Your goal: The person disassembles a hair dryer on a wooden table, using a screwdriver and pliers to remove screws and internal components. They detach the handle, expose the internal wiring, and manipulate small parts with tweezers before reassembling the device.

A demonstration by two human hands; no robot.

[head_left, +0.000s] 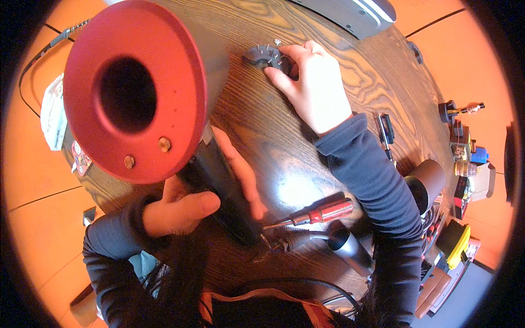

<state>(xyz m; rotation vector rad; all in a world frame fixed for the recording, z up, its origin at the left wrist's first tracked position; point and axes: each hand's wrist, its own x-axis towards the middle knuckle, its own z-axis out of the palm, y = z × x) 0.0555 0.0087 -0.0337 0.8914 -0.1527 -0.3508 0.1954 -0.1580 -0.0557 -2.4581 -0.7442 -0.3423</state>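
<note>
My left hand (186,210) is wrapped round the black handle of a hair dryer (186,71). Its round red front, with a dark hole in the middle and two small brass-coloured dots near the lower rim, faces up toward me. At the far side of the table my right hand (314,82) has its thumb and forefinger round a dark curved piece (263,54). Several small screws stand on that piece. One small shiny bit (277,41) sits just beyond its edge. My other right fingers are partly hidden behind the hand.
On the wooden table (284,136) lie a red-handled screwdriver (328,211), a cord end with a ribbed sleeve (295,239), a silver tube (350,251), a pen (384,134) and a dark cylinder (429,179). A white bag (53,115) is at left, a grey case (361,13) at the far edge.
</note>
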